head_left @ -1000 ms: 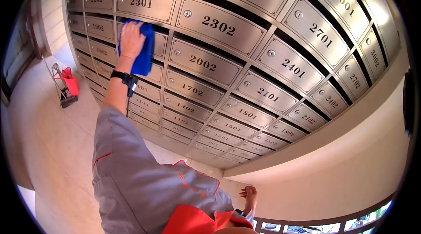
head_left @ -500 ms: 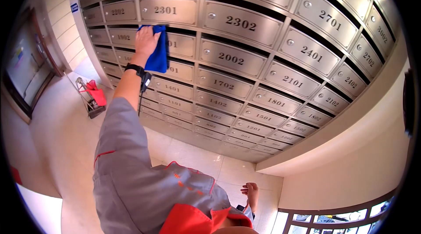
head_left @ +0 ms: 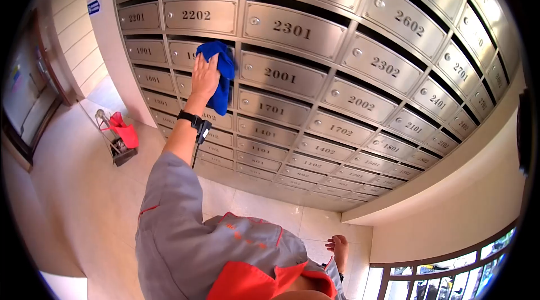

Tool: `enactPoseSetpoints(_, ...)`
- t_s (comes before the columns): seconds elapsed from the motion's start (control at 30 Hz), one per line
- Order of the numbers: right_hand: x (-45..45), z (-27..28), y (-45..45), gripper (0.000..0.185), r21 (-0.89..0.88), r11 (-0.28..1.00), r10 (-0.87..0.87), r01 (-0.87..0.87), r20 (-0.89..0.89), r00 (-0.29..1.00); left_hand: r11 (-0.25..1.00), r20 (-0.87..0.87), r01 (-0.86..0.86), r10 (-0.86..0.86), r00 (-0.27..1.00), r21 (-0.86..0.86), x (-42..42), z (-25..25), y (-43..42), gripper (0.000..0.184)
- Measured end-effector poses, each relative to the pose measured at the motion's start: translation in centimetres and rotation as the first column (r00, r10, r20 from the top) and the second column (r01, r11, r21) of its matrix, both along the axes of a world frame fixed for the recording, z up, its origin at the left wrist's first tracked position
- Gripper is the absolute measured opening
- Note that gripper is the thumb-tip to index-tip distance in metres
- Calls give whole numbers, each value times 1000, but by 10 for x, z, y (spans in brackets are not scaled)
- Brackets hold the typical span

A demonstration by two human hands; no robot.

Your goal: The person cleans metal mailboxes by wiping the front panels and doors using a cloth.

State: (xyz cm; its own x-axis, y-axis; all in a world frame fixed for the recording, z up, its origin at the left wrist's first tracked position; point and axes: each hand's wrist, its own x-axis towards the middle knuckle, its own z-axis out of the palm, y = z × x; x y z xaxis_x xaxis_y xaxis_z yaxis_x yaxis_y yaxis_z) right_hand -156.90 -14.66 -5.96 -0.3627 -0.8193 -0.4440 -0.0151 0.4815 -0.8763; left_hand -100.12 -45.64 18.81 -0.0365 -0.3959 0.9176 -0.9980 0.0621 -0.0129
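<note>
My left hand [head_left: 205,79] presses a blue cloth [head_left: 224,89] against the metal mailbox fronts. The cloth hangs down past the fingers and covers part of the door marked 19 [head_left: 184,54], left of door 2001 [head_left: 281,75]. A black band with a small device [head_left: 195,125] sits on the left wrist. Low on the right, my right hand [head_left: 338,245] hangs beside my body, its fingers loosely bent and apart with nothing visible in them.
A red dustpan or bag-like item [head_left: 125,131] stands with a handled tool on the floor at the left. Beyond it is a dark-framed door [head_left: 34,86]. At the right are a curved wall [head_left: 450,210] and a barred window [head_left: 450,277].
The view has shifted left along the mailboxes. My left hand and the cloth have moved from the door below 2301 to the one below 2202. My right hand remains low.
</note>
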Motion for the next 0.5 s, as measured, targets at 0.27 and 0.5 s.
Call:
enactPoseSetpoints(0.27,139,15,-69,17,-21,983,179,-181,-81,981,945,100,323,-327,940,52,27,61,7,44)
enactPoseSetpoints(0.5,185,19,-93,18,40,948,317,-315,-151,936,994,73,104,-106,992,23,140,54,8,47)
